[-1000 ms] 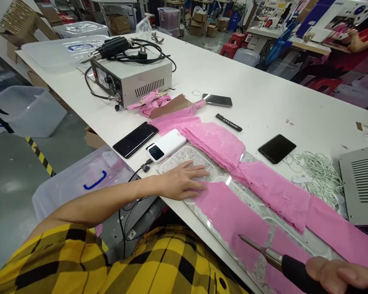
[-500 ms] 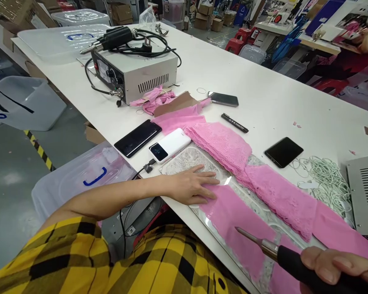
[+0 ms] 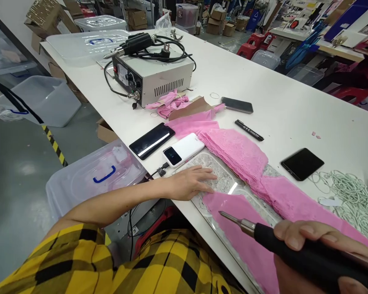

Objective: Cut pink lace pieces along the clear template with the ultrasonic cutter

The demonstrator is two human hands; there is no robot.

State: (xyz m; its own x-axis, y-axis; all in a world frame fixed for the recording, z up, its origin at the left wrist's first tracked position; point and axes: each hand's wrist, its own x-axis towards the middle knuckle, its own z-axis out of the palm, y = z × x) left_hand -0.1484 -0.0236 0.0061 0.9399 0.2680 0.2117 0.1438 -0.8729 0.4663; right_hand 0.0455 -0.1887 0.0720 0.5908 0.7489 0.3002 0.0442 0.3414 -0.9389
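Observation:
My left hand lies flat with fingers stretched out, on the clear patterned plate just beyond the near end of a pink fabric piece. My right hand is wrapped around the black handle of a tool with a pointed metal tip. Its tip hovers over the pink piece near that end; I cannot tell whether it touches. A folded stack of pink lace lies along the plate's far side, and a longer pink strip runs on to the right.
A white power bank with a cable and a black phone sit left of the lace. Beyond are a marker pen, two more phones, and a grey control box bearing a similar tool. Pale green cord lies at right.
My left hand has slid back off the pink piece onto the plate, its fingers closer together. The tool in my right hand has come left, nearer that hand. The view has shifted.

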